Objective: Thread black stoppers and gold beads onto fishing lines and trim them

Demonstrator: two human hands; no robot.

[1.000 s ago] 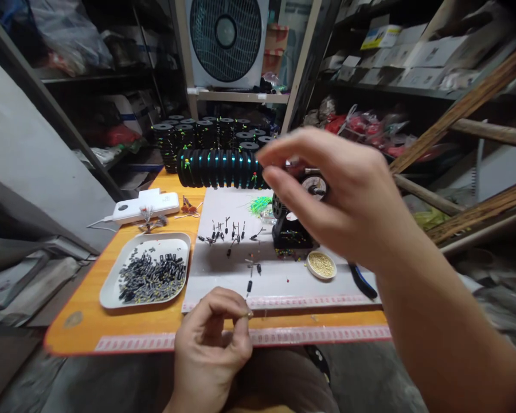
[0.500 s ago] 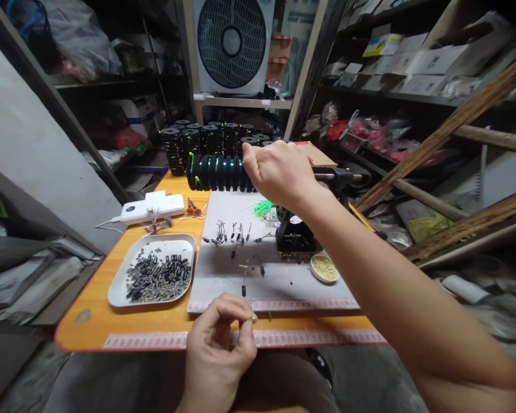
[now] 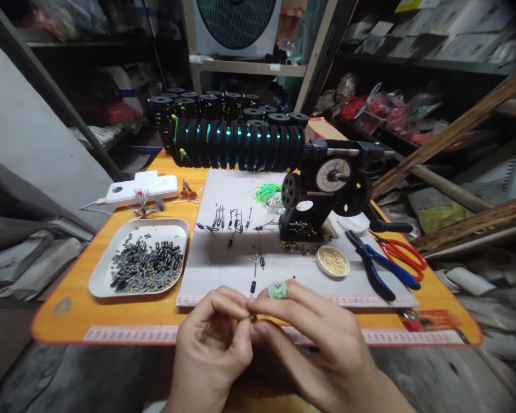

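Close to the front edge of the table, my left hand [image 3: 215, 338] pinches something tiny between thumb and forefinger. My right hand [image 3: 313, 338], a green wrap [image 3: 278, 290] round one finger, meets it fingertip to fingertip, its thumb and forefinger closed at the same spot. What lies between the fingertips is too small to name. Just above them is a small black cylinder [image 3: 253, 287] with a thin stem pointing at the fingers. Another black cylinder [image 3: 262, 263] lies on the white board [image 3: 223, 275], and several with wire-like ends [image 3: 236, 223] lie farther back.
A black winding device [image 3: 313, 189] carries a row of ribbed black spools [image 3: 236, 143]. A white tray [image 3: 95, 284] of small dark parts stands left. To the right are a dish of gold beads [image 3: 333, 262], blue-handled pliers [image 3: 372, 264] and a red-handled tool [image 3: 406, 258].
My right hand has left the spools on the device and come down to my left hand's fingertips. The left hand stays pinched at the front edge. The view has tipped downward.
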